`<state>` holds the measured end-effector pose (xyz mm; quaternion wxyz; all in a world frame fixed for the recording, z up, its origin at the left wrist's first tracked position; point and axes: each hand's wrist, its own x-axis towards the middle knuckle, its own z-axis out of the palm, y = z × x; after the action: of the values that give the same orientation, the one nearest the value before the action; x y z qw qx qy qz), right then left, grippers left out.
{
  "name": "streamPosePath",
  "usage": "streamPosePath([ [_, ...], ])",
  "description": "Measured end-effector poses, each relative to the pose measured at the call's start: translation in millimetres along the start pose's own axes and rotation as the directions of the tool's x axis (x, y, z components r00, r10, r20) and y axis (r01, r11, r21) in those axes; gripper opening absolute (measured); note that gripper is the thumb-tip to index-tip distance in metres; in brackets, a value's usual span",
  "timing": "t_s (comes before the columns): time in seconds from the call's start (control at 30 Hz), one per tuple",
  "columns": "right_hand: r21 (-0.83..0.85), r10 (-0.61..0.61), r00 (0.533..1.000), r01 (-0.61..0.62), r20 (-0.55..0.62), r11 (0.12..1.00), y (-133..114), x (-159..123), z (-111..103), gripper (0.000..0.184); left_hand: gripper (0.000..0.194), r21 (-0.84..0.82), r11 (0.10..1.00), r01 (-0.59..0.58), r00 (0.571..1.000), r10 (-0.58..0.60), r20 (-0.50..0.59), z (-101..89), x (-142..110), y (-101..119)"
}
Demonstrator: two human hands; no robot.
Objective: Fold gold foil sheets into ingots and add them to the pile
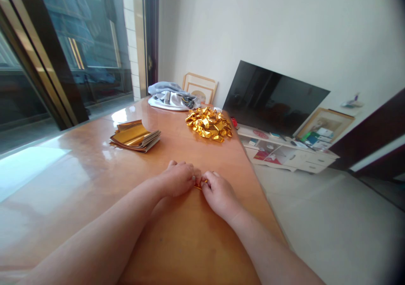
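As I operate from afar, my left hand point(177, 178) and right hand point(220, 194) meet narrowly, their fingertips pinching a small piece of gold foil point(199, 185), mostly hidden between them. Ahead of the fingers on the varnished wooden table point(186, 238) lies a crumpled gold foil heap point(209, 124); ahead and left, a stack of foil sheets point(134, 136).

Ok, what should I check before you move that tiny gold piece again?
1. Left hand and right hand both on the gold foil piece: ok.
2. Whole piece visible: not ok, fingers hide most of it.
3. Tears in the piece: cannot tell.
4. Stack of gold foil sheets apart from the hands: ok.
5. Heap of gold foil pieces apart from the hands: ok.
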<state>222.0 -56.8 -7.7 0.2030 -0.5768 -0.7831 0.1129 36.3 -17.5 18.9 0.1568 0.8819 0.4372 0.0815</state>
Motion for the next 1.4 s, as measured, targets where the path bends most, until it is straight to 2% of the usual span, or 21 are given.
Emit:
streamPosePath([
  [0.2, -0.076, 0.01, 1.0, -0.01, 0.002, 0.997, -2, -3, -3, 0.013, 0.024, -0.034, 0.999, 0.027, 0.999, -0.026, 0.028, -1.1, 1, -2],
  [0.37, -0.152, 0.023, 0.999, -0.026, -0.022, 0.988, 2, -11, -15, 0.016, 0.025, -0.072, 0.996, 0.047, 0.998, -0.043, 0.054, -0.9, 2, -2],
  [0.43, -0.181, -0.063, 0.998, 0.062, -0.001, 0.982, 1, -15, -20, 0.02, 0.026, -0.076, 0.996, 0.048, 0.998, -0.044, 0.055, -1.0, 2, -2],
  [0.53, -0.213, -0.226, 0.97, 0.239, 0.085, 0.947, -3, -17, -25, 0.029, 0.026, -0.074, 0.996, 0.04, 0.998, -0.036, 0.048, -1.1, 2, -2],
  [0.7, -0.256, -0.276, 0.943, 0.317, 0.184, 0.913, -8, -19, -33, 0.032, 0.025, -0.077, 0.996, 0.033, 0.998, -0.029, 0.054, -0.5, 3, -4],
  [1.0, -0.24, -0.262, 0.936, 0.317, 0.233, 0.918, -4, -29, -52, 0.033, 0.023, -0.1, 0.994, 0.046, 0.997, -0.039, 0.073, -1.9, 3, -4],
  [1.13, -0.23, -0.219, 0.947, 0.273, 0.235, 0.934, 1, -31, -59, 0.031, 0.025, -0.083, 0.995, 0.049, 0.997, -0.043, 0.067, -1.6, 2, -3],
  [1.4, -0.144, -0.159, 0.966, 0.19, 0.204, 0.971, 3, -31, -59, 0.024, 0.028, -0.087, 0.992, 0.093, 0.992, -0.085, 0.097, -1.4, 4, -3],
])
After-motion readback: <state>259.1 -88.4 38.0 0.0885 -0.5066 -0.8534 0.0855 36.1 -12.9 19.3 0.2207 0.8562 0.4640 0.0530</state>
